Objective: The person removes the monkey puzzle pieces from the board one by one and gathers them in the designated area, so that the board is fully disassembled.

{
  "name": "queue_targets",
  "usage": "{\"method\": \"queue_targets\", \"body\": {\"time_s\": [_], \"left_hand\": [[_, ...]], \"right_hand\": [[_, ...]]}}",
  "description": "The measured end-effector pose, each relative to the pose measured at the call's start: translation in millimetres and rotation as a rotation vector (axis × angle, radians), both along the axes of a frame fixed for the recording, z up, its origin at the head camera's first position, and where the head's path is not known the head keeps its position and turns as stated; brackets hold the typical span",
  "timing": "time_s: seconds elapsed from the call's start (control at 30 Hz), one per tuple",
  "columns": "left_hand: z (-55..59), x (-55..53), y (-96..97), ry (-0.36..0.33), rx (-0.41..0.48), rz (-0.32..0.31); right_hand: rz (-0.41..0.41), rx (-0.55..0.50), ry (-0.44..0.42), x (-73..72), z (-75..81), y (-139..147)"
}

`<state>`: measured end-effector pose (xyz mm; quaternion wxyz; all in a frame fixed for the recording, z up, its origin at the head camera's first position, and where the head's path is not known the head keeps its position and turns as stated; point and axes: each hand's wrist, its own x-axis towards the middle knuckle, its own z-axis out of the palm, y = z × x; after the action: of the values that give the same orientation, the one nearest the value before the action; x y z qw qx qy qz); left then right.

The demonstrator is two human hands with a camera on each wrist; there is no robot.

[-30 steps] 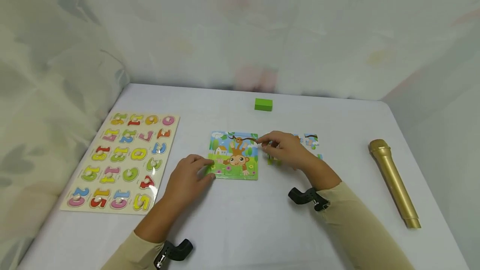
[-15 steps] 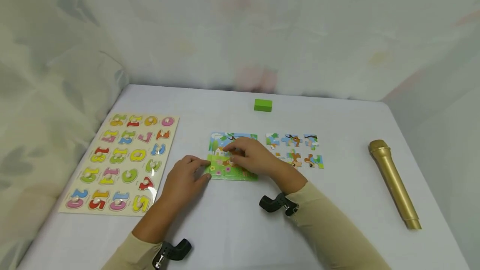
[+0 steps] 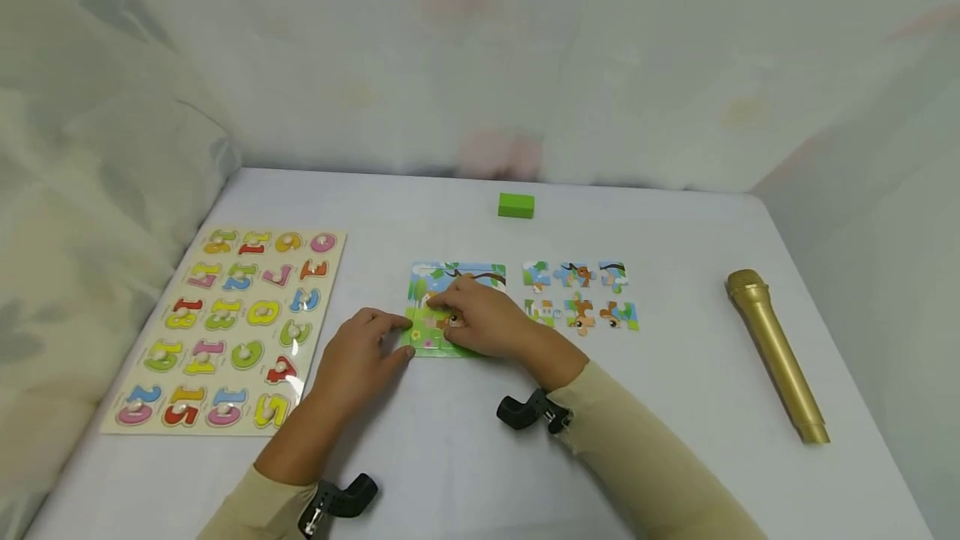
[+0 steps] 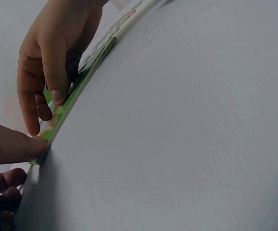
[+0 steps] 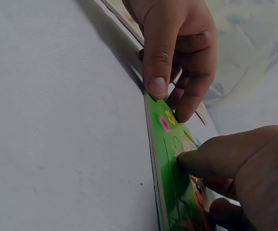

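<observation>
A square jigsaw puzzle point(image 3: 431, 343) with a cartoon monkey on a green and blue scene lies in its shallow tray at the middle of the table. My left hand point(image 3: 358, 355) steadies its left side, thumb at the near corner and index finger farther up the edge. Over the puzzle, my right hand point(image 3: 483, 317) touches the picture with thumb and index fingertips, which are spread apart. The right wrist view shows the right thumb point(image 5: 192, 161) on the green surface close to a seam. Part of the monkey is hidden under this hand.
Several loose jigsaw pieces point(image 3: 576, 275) lie in two rows right of the puzzle. A number peg board point(image 3: 247, 332) covers the table's left side. A green block point(image 3: 516, 206) stands at the back, and a gold microphone point(image 3: 780, 357) lies at the right.
My right hand has moved left from beside the loose pieces onto the middle of the puzzle, uncovering those pieces. My left hand keeps its place at the puzzle's left edge.
</observation>
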<state>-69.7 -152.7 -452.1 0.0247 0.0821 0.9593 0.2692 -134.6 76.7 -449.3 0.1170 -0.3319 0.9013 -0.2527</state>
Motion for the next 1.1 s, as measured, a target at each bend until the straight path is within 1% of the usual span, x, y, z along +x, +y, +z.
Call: {"method": "queue_targets", "body": {"time_s": [0.13,0.27,0.5,0.67,0.8,1.0,1.1], "left_hand": [[2.3,-1.4,0.0,-0.021,0.001,-0.004],[1.9,-3.6,-0.3,-0.038,0.003,-0.014],[1.3,-4.6,-0.9,-0.049,0.009,-0.013],[2.5,-4.0,-1.2,-0.051,0.012,-0.008],[2.7,-3.8,-0.9,-0.049,0.010,-0.006],[4.3,-4.0,-0.6,-0.054,0.003,-0.001],[4.7,-4.4,-0.4,-0.061,0.001,0.002]], "right_hand": [[0.013,0.044,-0.006,-1.1,0.6,-1.1],[0.015,0.060,-0.027,-1.1,2.5,-1.4],[0.012,0.046,-0.076,-0.9,5.8,-2.2],[-0.011,0.033,-0.105,-0.4,5.5,-4.1],[-0.038,0.012,-0.122,1.2,3.5,-4.6],[-0.057,-0.069,-0.130,3.6,0.4,-4.1],[-0.079,-0.101,-0.136,5.6,-0.7,-4.1]]}}
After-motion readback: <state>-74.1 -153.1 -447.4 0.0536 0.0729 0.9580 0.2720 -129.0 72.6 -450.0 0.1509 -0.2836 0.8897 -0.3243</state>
